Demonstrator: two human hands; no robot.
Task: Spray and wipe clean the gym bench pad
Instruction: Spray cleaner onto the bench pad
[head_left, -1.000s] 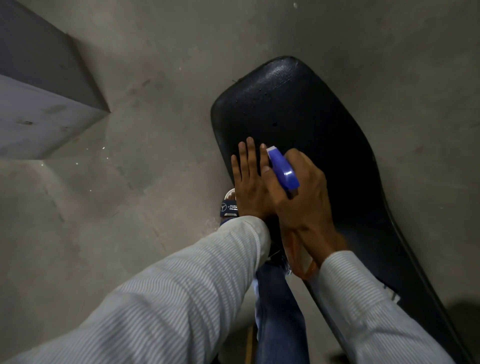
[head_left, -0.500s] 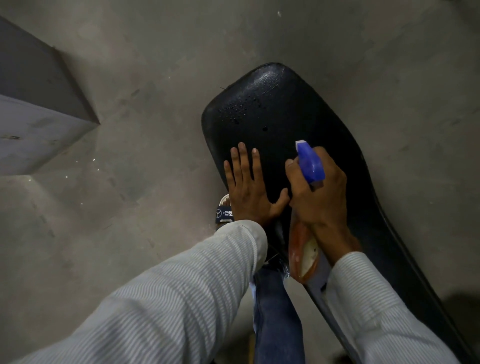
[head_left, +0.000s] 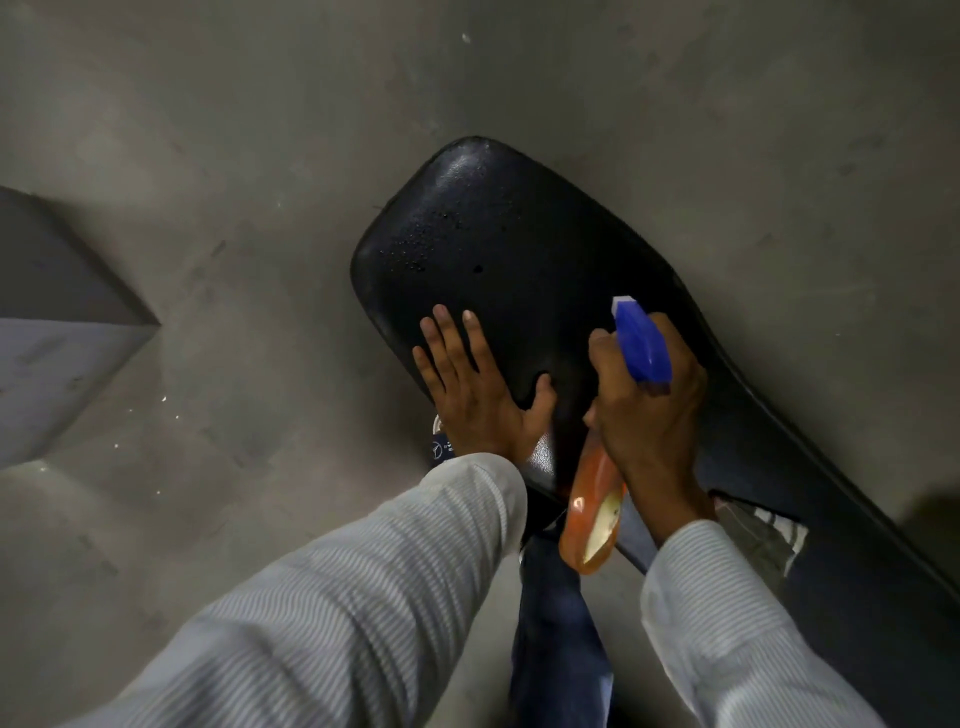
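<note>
On black bench pad (head_left: 524, 249), flat left hand (head_left: 475, 392); right hand (head_left: 647, 410) around spray bottle (head_left: 597, 514).

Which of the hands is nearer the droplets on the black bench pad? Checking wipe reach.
Left, flat on the black bench pad just below the droplets; right holds the orange spray bottle farther off.
</note>
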